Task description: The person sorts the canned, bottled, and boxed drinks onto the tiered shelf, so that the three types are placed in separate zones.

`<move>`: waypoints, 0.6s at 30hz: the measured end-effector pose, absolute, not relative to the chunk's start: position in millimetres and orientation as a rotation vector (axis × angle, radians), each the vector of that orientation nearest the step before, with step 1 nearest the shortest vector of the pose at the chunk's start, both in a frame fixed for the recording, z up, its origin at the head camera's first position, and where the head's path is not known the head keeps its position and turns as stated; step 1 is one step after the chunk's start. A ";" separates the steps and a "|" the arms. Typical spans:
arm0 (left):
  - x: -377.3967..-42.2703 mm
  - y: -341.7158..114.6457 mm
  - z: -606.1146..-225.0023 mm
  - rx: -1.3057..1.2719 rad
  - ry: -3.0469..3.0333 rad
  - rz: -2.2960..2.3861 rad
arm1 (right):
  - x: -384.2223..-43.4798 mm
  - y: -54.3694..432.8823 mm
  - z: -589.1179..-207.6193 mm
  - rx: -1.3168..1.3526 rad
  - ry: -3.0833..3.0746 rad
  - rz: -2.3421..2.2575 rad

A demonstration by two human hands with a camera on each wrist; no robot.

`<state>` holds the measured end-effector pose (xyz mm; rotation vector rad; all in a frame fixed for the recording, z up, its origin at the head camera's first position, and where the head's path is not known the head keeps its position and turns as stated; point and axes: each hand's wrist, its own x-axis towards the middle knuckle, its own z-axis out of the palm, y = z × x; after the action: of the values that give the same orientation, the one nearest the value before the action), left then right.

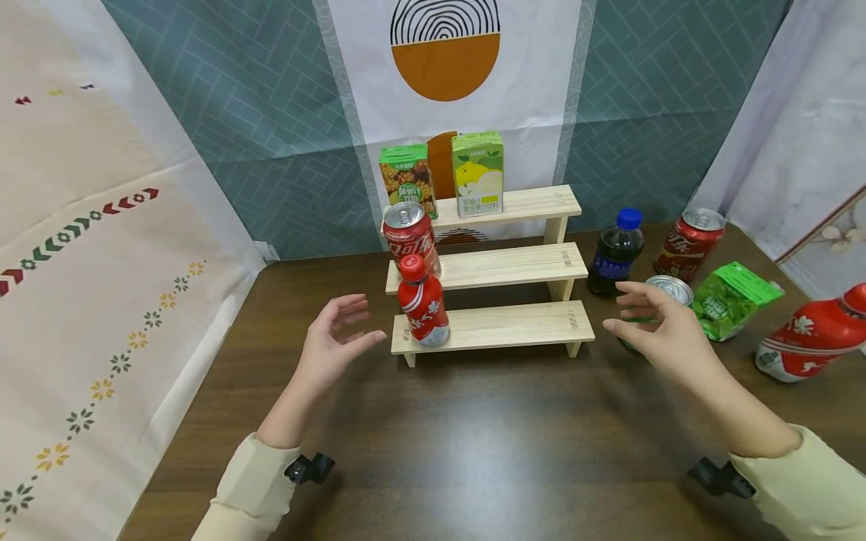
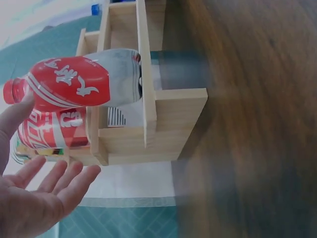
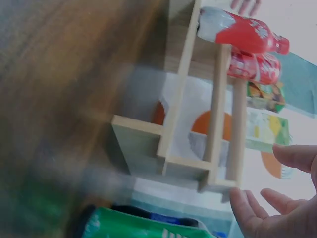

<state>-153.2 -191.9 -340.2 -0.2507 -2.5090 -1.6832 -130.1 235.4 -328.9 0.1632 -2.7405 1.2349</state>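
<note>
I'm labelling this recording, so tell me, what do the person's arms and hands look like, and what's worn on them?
The left hand and right hand are bare, without gloves. The left sleeve and right sleeve are plain pale cream. A small black left device and right device sit at the cuffs; no cables show.

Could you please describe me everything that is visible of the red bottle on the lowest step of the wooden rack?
The red bottle stands upright at the left end, in the head view, of the lowest step of the wooden rack. It looks like plastic: a red screw cap, in place, a red upper body with white characters and curved white stripes, and a pale, clear-looking base. It partly hides a red can behind it. The left hand is beside it, with a gap; only the step visibly touches it.
</note>
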 end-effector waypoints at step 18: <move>-163.3 -188.9 -373.5 0.209 -2.313 -2.107 | -128.1 267.8 -323.4 0.050 -2.294 1.352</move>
<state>-163.3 -188.9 -373.5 0.2089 -2.3130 -2.1073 -128.1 267.8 -323.4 0.0504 -2.2939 1.3517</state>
